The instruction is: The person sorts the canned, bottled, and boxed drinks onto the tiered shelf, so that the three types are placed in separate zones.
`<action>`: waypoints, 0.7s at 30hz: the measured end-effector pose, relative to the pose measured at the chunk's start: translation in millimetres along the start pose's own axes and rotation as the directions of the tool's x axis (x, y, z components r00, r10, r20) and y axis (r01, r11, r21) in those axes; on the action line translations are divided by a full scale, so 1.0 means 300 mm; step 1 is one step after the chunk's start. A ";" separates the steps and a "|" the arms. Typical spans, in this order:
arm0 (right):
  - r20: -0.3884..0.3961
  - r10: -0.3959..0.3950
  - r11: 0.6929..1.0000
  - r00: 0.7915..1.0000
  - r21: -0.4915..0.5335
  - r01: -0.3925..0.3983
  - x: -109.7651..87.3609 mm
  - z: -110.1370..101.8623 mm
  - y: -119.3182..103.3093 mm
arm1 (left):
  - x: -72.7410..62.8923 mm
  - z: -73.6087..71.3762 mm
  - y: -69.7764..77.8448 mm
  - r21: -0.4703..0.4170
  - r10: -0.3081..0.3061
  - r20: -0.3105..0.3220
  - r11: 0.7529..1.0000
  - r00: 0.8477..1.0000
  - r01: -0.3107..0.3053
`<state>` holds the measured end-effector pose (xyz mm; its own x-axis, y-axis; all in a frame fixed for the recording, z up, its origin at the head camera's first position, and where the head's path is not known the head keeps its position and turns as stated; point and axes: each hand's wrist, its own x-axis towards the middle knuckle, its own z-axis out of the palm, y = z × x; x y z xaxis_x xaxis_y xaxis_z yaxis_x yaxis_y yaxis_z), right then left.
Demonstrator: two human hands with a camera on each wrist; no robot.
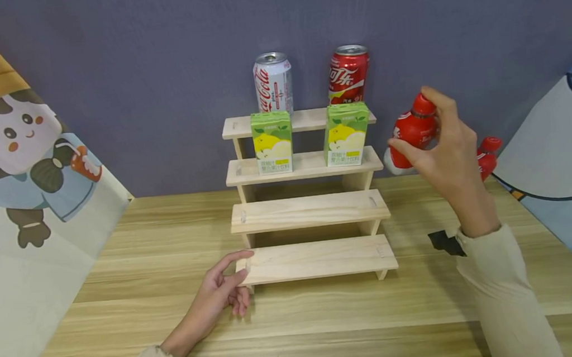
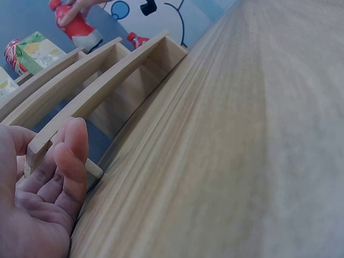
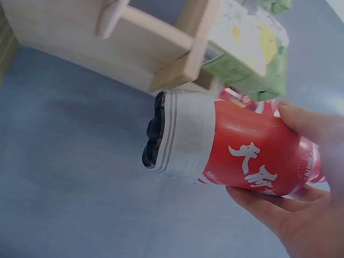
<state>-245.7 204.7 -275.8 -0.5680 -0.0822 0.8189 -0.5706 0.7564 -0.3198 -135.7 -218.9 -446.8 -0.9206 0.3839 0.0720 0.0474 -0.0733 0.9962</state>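
A red bottle with a white lower part (image 1: pixel 413 126) is gripped in my right hand (image 1: pixel 452 148), raised to the right of the stepped wooden rack (image 1: pixel 314 212). Its base tips down toward the left, as the right wrist view also shows on the bottle (image 3: pixel 231 142). My left hand (image 1: pixel 219 290) holds the left end of the rack's lowest shelf (image 1: pixel 317 260) between thumb and fingers. On the second shelf from the top stand two green juice cartons (image 1: pixel 272 143), (image 1: pixel 347 134). Behind them on the top shelf are a white cola can (image 1: pixel 273 83) and a red cola can (image 1: pixel 349 74).
Another red bottle (image 1: pixel 488 157) stands at the right, partly hidden behind my right wrist. The rack stands on a wood-grain table (image 1: pixel 179 237) before a dark blue backdrop (image 1: pixel 158 87). Cartoon-printed panels (image 1: pixel 35 265) flank the table.
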 end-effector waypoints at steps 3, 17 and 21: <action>-0.016 -0.034 0.999 0.999 0.008 0.034 0.001 -0.013 -0.035 | -0.001 0.000 0.000 0.003 -0.003 -0.002 1.000 1.000 0.003; -0.068 -0.126 0.986 0.990 0.100 0.133 -0.007 -0.033 -0.202 | -0.004 -0.003 0.001 0.000 -0.002 -0.004 1.000 1.000 0.002; -0.074 -0.164 0.976 0.984 0.131 0.172 -0.023 -0.011 -0.236 | 0.001 -0.005 -0.002 -0.013 0.011 0.019 1.000 1.000 -0.011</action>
<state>-199.5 153.8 -257.1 -0.4214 -0.1568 0.8932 -0.7329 0.6390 -0.2336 -136.6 -220.0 -447.3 -0.9126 0.4003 0.0837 0.0519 -0.0896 0.9946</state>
